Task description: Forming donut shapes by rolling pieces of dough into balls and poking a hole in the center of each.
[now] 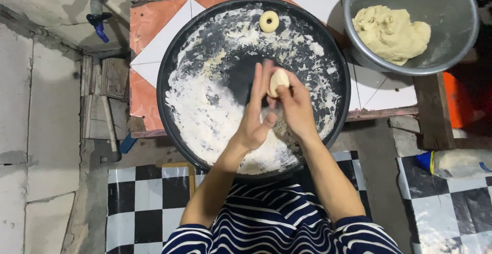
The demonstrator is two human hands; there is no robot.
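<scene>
A small pale dough ball (278,80) sits at my fingertips above a wide black round tray (174,59) dusted with white flour. My right hand (294,108) grips the ball from the right. My left hand (256,113) is held upright with flat fingers pressed against the ball's left side. One ring-shaped piece of dough (269,21) lies at the tray's far edge.
A metal bowl (451,8) with a large lump of dough (392,32) stands at the back right. The tray rests on an orange and white tiled surface (154,28). A black and white chequered sheet (136,208) lies below. A blue tap (98,21) is at the far left.
</scene>
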